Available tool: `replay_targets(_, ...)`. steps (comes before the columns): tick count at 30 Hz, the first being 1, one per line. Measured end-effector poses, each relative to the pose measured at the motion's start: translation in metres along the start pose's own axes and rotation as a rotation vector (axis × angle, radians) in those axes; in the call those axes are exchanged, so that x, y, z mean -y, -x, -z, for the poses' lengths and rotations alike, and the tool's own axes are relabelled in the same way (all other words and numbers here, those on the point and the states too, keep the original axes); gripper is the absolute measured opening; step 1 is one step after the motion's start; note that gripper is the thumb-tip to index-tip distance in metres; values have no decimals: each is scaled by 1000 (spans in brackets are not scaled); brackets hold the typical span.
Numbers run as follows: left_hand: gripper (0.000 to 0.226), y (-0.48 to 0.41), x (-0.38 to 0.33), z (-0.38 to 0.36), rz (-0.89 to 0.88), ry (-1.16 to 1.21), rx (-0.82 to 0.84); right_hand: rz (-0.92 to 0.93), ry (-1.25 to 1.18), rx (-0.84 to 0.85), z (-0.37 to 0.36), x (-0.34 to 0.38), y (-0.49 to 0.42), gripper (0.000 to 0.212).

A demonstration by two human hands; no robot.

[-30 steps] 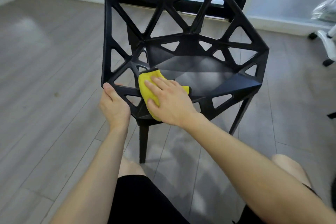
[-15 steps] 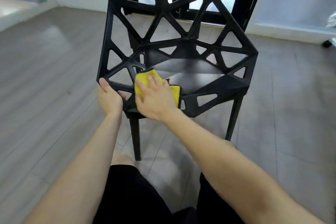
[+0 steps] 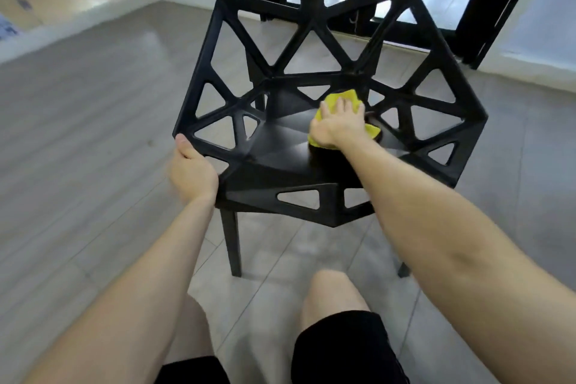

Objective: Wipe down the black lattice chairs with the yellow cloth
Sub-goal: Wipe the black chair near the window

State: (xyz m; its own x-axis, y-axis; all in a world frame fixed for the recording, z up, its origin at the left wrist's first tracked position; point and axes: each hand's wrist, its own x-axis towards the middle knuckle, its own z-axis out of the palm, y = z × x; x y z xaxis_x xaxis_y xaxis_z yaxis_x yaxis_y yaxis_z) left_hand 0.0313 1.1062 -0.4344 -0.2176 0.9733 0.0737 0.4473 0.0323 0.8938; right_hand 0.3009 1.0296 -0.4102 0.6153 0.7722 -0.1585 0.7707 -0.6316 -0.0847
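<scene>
A black lattice chair (image 3: 280, 171) with triangular cut-outs stands on the floor in front of me, its seat facing me. My right hand (image 3: 338, 126) lies flat, fingers spread, pressing the yellow cloth (image 3: 372, 131) onto the rear right part of the seat, near the backrest. The cloth shows around my fingers and at the right of my hand; most of it is covered. My left hand (image 3: 190, 170) grips the chair's front left edge, thumb on top of the rim and fingers curled underneath.
Grey wood-look floor (image 3: 78, 134) surrounds the chair. Behind it are black door frames (image 3: 486, 9) with glass panels and a white wall base. My knees and black shorts (image 3: 346, 349) are just below the chair's front edge.
My right hand slid the cloth from the seat's front left across to the rear right. My left hand kept its grip on the left edge. The view moved closer and tilted down.
</scene>
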Motion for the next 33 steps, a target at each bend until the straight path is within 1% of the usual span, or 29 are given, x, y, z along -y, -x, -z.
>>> replay_targets(2, 67, -3, 3, 0, -25, -13, -23, 221, -70, 3, -9, 73, 5, 69)
replay_targets(3, 66, -4, 6, 1, -38, -18, -30, 333, -101, 7, -12, 95, 15, 68)
replay_targets(4, 65, -7, 9, 2, -48, -21, -31, 412, -119, 23, -15, 103, 21, 68)
replay_targets(5, 64, -7, 10, 3, -56, -21, -31, 460, -115, 41, -16, 94, 21, 69)
replay_targets(6, 64, -7, 10, 3, -63, -25, -32, 468, -80, 35, -15, 73, 13, 74)
replay_targets(7, 67, -5, 9, 3, -69, -33, -35, 436, -23, 10, -14, 43, 1, 81)
replay_targets(8, 69, -5, 8, 3, -74, -36, -38, 361, 24, -8, -10, 8, -14, 84)
replay_targets(10, 71, -6, 11, 2, -72, -30, -42, 152, 30, -54, -2, -57, -35, 75)
replay_targets(11, 73, -6, 11, 3, -71, -21, -44, 77, 4, -78, 0, -73, -44, 71)
replay_targets(12, 77, -8, 13, 2, -67, -15, -49, 37, -8, -86, 0, -71, -54, 71)
replay_targets(13, 82, -9, 14, 0, -63, -11, -46, 40, -15, -95, -2, -56, -62, 71)
replay_targets(14, 85, -11, 17, -1, -64, -15, -44, 76, -26, -93, -5, -31, -72, 72)
replay_targets(15, 84, -13, 18, -2, -63, -13, -41, 129, -46, -79, -7, -3, -81, 72)
replay_targets(16, 78, -14, 20, -2, -70, -7, -45, 178, -77, -62, -8, 25, -88, 72)
replay_targets(18, 66, -14, 20, -2, -94, 2, -61, 209, -122, -55, -6, 58, -92, 73)
replay_targets(21, 65, -13, 20, -2, -98, -10, -59, 221, -127, -38, -8, 58, -68, 72)
replay_targets(22, 67, -13, 18, -2, -85, -14, -62, 268, -122, -32, -10, 60, -49, 71)
replay_targets(25, 73, -9, 12, 1, -70, -15, -44, 502, -129, 15, -15, 73, 10, 73)
replay_targets(26, 72, -8, 10, 3, -71, -12, -44, 552, -133, 20, -16, 69, 17, 72)
replay_targets(27, 71, -6, 7, 3, -71, -4, -40, 562, -116, 20, -15, 55, 14, 69)
replay_targets(28, 70, -3, 5, 4, -63, -6, -35, 519, -82, 6, -11, 32, 6, 68)
replay_targets(29, 69, -1, 2, 4, -55, -13, -27, 426, -49, -18, -6, 1, -5, 71)
replay_targets(31, 70, 0, 0, 3, -30, -3, -33, 194, 15, -90, 7, -64, -30, 85)
replay_targets(32, 70, 0, -1, 3, -20, 7, -32, 117, 44, -104, 10, -86, -37, 88)
replay_targets(33, 69, 0, -2, 3, -16, 16, -37, 76, 51, -101, 11, -96, -38, 88)
